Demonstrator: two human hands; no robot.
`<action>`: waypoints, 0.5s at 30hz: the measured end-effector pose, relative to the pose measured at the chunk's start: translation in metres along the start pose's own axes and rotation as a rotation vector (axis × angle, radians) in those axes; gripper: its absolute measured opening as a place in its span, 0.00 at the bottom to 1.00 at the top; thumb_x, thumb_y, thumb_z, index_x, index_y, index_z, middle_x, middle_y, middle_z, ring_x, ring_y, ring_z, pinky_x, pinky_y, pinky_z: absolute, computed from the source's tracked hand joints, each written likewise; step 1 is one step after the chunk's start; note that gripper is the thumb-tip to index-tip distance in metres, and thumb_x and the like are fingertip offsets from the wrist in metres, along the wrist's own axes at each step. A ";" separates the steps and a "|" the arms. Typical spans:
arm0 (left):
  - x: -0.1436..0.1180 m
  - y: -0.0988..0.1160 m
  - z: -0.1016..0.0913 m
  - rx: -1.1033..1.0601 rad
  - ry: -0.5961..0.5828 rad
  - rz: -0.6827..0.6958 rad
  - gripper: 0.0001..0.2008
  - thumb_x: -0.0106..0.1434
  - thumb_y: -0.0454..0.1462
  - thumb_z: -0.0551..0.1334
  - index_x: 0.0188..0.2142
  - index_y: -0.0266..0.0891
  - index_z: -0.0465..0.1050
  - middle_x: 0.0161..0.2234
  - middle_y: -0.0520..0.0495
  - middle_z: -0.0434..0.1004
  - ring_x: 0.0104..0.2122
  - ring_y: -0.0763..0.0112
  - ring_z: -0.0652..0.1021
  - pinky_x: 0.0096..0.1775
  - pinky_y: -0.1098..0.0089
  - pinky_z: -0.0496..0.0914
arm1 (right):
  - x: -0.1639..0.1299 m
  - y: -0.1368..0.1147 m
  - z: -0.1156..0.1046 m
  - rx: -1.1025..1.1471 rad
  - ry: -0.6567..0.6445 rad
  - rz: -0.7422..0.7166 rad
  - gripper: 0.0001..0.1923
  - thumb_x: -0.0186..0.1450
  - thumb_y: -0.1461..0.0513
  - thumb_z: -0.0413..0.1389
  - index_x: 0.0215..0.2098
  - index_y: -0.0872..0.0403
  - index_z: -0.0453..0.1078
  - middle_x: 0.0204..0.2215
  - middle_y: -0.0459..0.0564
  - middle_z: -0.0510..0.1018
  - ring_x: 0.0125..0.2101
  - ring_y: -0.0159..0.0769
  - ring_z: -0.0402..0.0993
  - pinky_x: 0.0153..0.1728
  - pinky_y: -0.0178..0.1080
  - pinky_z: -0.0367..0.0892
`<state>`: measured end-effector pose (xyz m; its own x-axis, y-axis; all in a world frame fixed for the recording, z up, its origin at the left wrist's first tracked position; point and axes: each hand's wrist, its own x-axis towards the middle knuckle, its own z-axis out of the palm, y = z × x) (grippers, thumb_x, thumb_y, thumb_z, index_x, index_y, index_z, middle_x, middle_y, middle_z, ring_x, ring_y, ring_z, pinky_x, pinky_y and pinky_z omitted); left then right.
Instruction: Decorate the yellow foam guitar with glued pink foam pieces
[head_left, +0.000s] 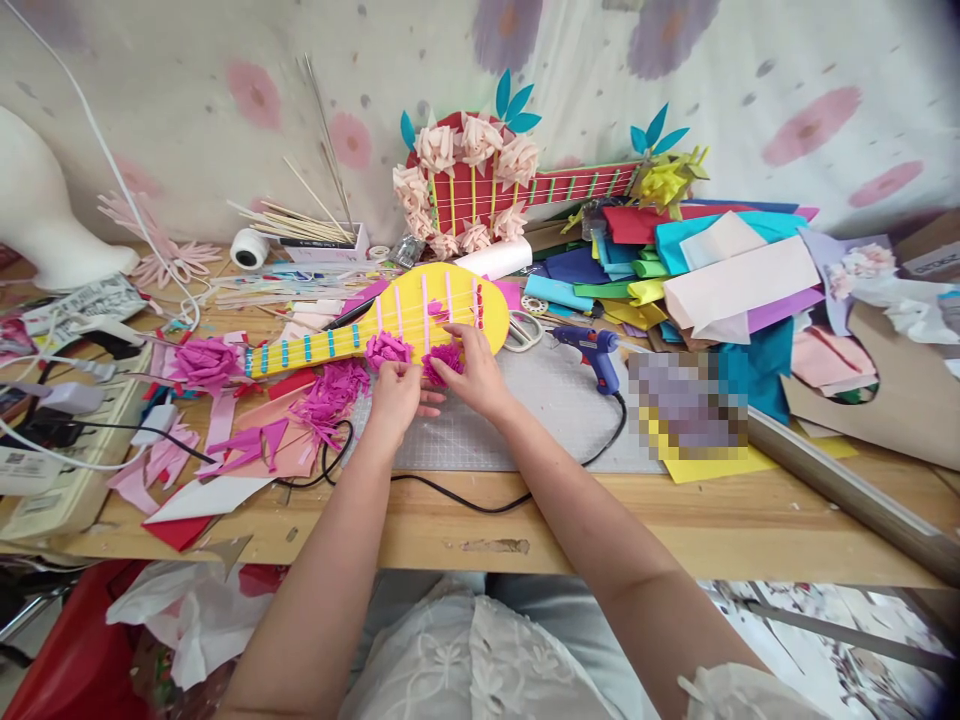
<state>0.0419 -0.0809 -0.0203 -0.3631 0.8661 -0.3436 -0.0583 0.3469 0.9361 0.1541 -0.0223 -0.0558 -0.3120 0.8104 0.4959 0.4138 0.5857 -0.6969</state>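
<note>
The yellow guitar-shaped paper instrument (412, 312) lies across the tabletop (645, 535), probably so that its flowered near edge stays within reach. At that edge the left hand (396, 402) bunches its fingertips beside a ruffled magenta paper flower (388, 347), while the half-open right hand (480, 378) curves over a fringed magenta paper flower (442, 362), seemingly steadying the instrument; whether either grips anything, I cannot tell.
</note>
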 end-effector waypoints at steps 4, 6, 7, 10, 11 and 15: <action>-0.002 0.005 0.001 -0.001 -0.012 0.005 0.09 0.60 0.40 0.56 0.36 0.37 0.58 0.23 0.49 0.72 0.20 0.71 0.76 0.19 0.73 0.71 | 0.000 -0.001 -0.002 0.020 0.016 -0.009 0.19 0.61 0.57 0.54 0.49 0.54 0.61 0.47 0.56 0.69 0.49 0.41 0.64 0.51 0.46 0.62; -0.002 0.006 0.001 -0.001 -0.004 0.005 0.10 0.60 0.39 0.56 0.37 0.37 0.57 0.24 0.48 0.73 0.20 0.71 0.76 0.19 0.74 0.70 | -0.001 -0.001 -0.004 0.038 0.029 -0.016 0.19 0.61 0.57 0.54 0.49 0.54 0.61 0.47 0.56 0.70 0.49 0.41 0.65 0.50 0.45 0.63; -0.003 0.006 0.001 -0.001 0.003 0.004 0.10 0.60 0.39 0.56 0.37 0.38 0.57 0.25 0.48 0.73 0.20 0.72 0.76 0.19 0.74 0.70 | -0.001 0.000 -0.005 0.044 0.033 -0.021 0.19 0.62 0.57 0.53 0.49 0.54 0.61 0.47 0.56 0.70 0.49 0.40 0.65 0.50 0.45 0.63; -0.004 0.006 0.000 0.002 0.027 0.009 0.10 0.60 0.39 0.57 0.36 0.39 0.55 0.27 0.49 0.72 0.19 0.73 0.76 0.18 0.74 0.70 | -0.003 0.001 -0.012 0.049 0.046 -0.037 0.19 0.62 0.56 0.53 0.49 0.54 0.60 0.47 0.57 0.70 0.49 0.40 0.65 0.50 0.45 0.64; -0.005 0.006 0.000 -0.001 0.033 0.015 0.10 0.60 0.38 0.57 0.35 0.39 0.55 0.27 0.48 0.72 0.19 0.73 0.75 0.18 0.74 0.70 | -0.004 0.001 -0.015 0.047 0.052 -0.040 0.19 0.62 0.56 0.52 0.49 0.54 0.60 0.47 0.57 0.69 0.49 0.40 0.65 0.50 0.45 0.64; -0.008 0.008 -0.003 -0.023 0.051 0.042 0.09 0.59 0.37 0.57 0.35 0.39 0.54 0.28 0.48 0.73 0.19 0.73 0.76 0.18 0.73 0.70 | -0.010 0.005 -0.029 0.044 0.065 -0.034 0.18 0.63 0.55 0.52 0.49 0.52 0.60 0.47 0.56 0.69 0.48 0.40 0.66 0.49 0.46 0.65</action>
<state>0.0420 -0.0862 -0.0098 -0.4122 0.8601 -0.3006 -0.0628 0.3023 0.9511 0.1841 -0.0269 -0.0486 -0.2682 0.7901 0.5512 0.3657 0.6128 -0.7005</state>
